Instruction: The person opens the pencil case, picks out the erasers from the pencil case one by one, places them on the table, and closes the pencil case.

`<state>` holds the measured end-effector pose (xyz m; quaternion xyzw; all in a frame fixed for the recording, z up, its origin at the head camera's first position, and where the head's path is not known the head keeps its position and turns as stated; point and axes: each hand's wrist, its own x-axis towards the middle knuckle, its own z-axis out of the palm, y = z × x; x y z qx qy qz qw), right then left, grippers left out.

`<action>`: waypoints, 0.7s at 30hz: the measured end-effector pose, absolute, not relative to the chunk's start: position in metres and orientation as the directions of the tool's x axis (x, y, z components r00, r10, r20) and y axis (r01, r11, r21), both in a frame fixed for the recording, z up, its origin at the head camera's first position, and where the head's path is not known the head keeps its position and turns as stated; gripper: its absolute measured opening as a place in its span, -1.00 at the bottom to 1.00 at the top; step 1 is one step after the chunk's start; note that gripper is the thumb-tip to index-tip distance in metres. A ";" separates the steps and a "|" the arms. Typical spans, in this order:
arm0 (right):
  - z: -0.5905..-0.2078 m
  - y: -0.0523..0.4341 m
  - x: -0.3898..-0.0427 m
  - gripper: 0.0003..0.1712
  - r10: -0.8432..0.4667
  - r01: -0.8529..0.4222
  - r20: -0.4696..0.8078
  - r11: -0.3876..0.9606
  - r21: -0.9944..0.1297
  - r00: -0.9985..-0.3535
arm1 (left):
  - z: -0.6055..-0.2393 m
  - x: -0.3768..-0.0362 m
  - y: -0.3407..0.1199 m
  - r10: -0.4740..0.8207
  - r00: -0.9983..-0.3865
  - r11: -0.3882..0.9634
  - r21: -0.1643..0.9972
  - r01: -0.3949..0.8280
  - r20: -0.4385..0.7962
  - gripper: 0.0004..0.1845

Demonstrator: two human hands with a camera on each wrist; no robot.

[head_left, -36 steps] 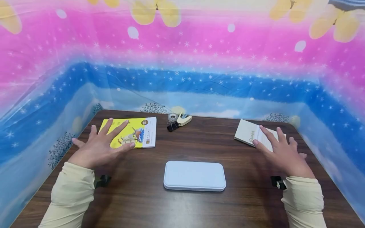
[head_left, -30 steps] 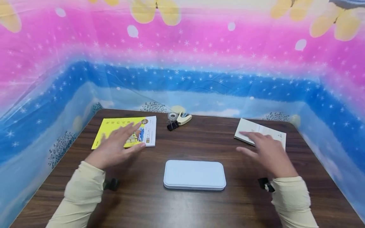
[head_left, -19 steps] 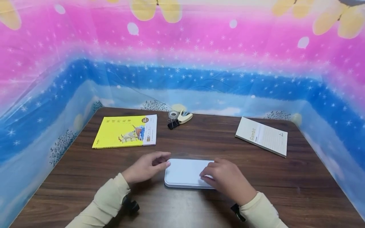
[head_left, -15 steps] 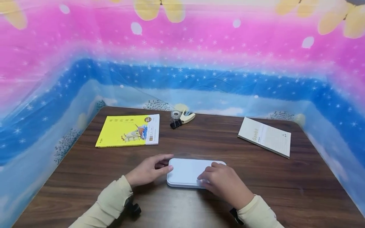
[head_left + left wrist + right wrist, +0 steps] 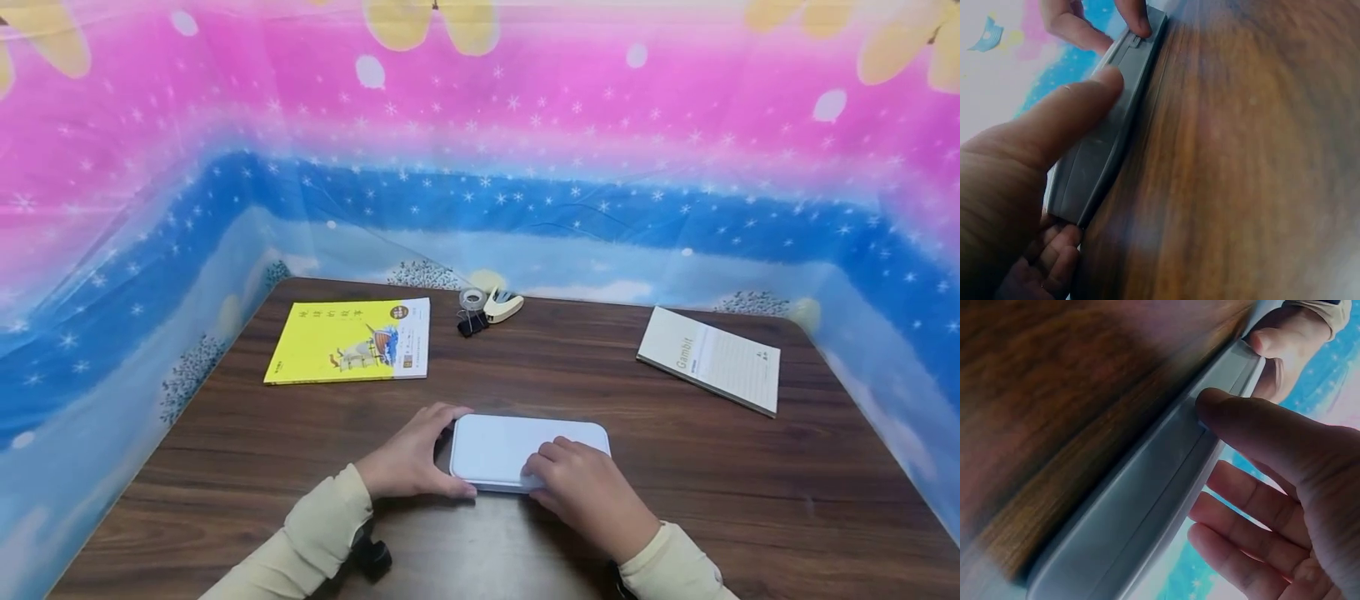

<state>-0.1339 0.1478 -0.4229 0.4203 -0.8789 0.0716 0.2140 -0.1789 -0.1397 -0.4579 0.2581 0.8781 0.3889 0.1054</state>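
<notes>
Gripping the pale case [image 5: 498, 446], both hands' fingers [image 5: 453, 414] clamped; "Gambit" legible on the notepad [image 5: 708, 360].

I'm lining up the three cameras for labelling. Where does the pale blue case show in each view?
Head: the pale blue case lies low at centre on the table, between the left hand and the right hand.
Left wrist: its near edge runs from top centre to lower left, under the thumb.
Right wrist: its edge runs from upper right to the bottom.
Shared landmark: the small latch on the case's near edge, with the right thumb on it.
</notes>
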 end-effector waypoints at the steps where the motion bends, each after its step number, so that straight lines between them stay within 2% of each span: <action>1: -0.424 0.148 -0.134 -0.66 -0.707 -0.769 0.442 0.637 0.056 -0.553 | -0.459 -0.179 -0.139 0.538 -0.843 0.562 0.736 0.379 0.023 0.12; 9: -0.428 0.148 -0.136 -0.64 -0.708 -0.770 0.456 0.633 0.074 -0.539 | -0.463 -0.178 -0.137 0.522 -0.852 0.565 0.728 0.387 0.047 0.06; 15: -0.428 0.147 -0.139 -0.57 -0.718 -0.776 0.430 0.628 0.060 -0.547 | -0.461 -0.182 -0.134 0.534 -0.841 0.587 0.676 0.446 0.090 0.04; 21: -0.429 0.147 -0.141 -0.60 -0.746 -0.789 0.438 0.602 0.123 -0.502 | -0.457 -0.186 -0.133 0.546 -0.835 0.613 0.643 0.458 0.074 0.04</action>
